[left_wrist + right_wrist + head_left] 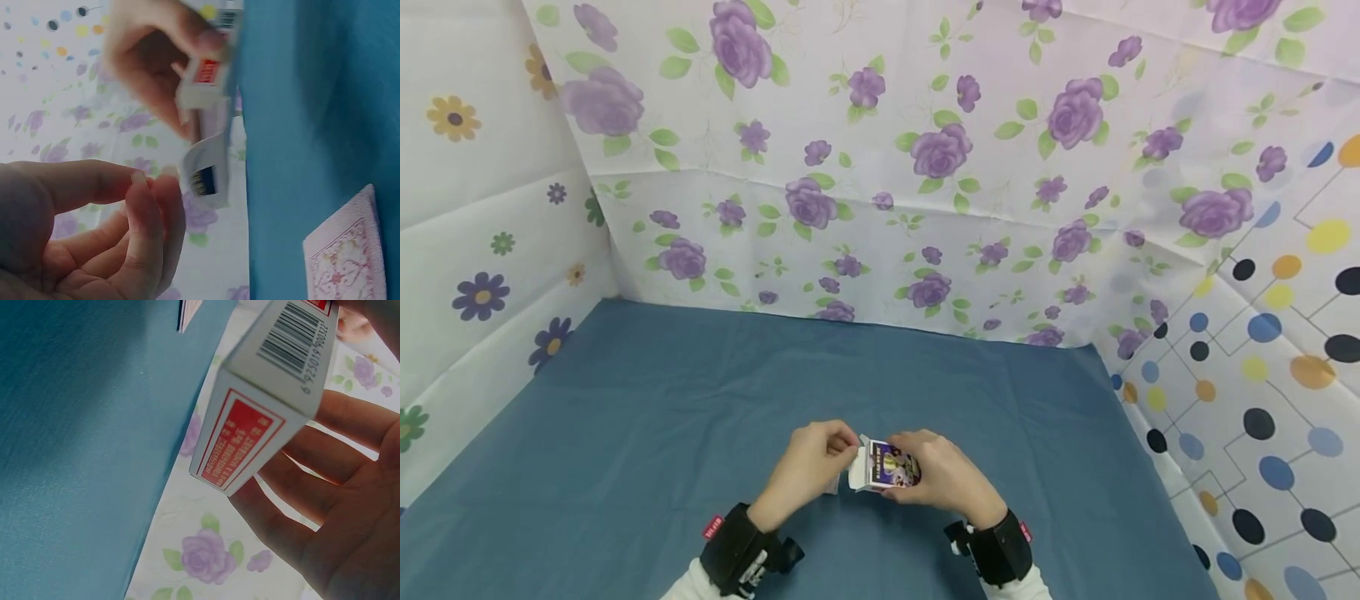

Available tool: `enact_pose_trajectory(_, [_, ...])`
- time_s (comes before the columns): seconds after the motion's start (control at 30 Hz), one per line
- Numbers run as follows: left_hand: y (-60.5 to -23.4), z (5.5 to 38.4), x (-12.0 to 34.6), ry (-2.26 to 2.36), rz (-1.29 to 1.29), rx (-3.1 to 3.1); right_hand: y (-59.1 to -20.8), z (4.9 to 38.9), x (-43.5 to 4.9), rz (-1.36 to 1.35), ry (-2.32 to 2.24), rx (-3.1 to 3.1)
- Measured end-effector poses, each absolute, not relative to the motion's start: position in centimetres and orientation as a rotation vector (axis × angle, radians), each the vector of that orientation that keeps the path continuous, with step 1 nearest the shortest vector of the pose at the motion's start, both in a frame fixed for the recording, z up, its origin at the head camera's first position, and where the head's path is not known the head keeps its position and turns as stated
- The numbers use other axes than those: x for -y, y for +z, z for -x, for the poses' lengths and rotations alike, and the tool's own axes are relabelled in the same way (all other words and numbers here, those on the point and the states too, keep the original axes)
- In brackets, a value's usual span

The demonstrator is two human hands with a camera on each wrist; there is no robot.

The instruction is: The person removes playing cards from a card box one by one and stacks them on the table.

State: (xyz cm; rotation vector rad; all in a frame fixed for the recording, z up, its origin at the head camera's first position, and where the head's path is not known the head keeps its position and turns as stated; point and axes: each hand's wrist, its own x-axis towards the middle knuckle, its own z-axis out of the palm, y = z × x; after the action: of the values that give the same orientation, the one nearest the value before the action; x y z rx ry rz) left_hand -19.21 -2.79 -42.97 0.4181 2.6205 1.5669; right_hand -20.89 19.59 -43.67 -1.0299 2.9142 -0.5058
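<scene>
My right hand [947, 473] holds a small playing-card box [893, 465] by its sides, thumb near and fingers on the far side. Its end flap [208, 181] stands open toward my left hand [816, 457]. A barcode and a red label panel show on the box [275, 381] in the right wrist view. The left thumb and fingertips are drawn together right at the flap's edge, with nothing visible between them. Below the left hand, a playing-card stack [344, 262] with a pink ornate back lies on the blue cloth, mostly hidden in the head view.
A blue cloth [700, 400] covers the table. Behind it hangs a white curtain [865, 192] with purple roses. Patterned sheets stand at both sides, with flowers on the left sheet [482, 225] and coloured dots on the right sheet [1247, 383].
</scene>
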Motion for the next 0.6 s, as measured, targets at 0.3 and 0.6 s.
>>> enact_pose_trajectory(0.3, [-44.0, 18.9, 2.1, 1.46, -0.469, -2.615, -43.4, 20.6, -19.4, 1.009, -0.518, -2.899])
enact_pose_trajectory(0.6, [-44.5, 19.0, 2.2, 1.505, -0.553, -2.5, -43.1, 20.3, -19.4, 1.043, -0.511, -2.913])
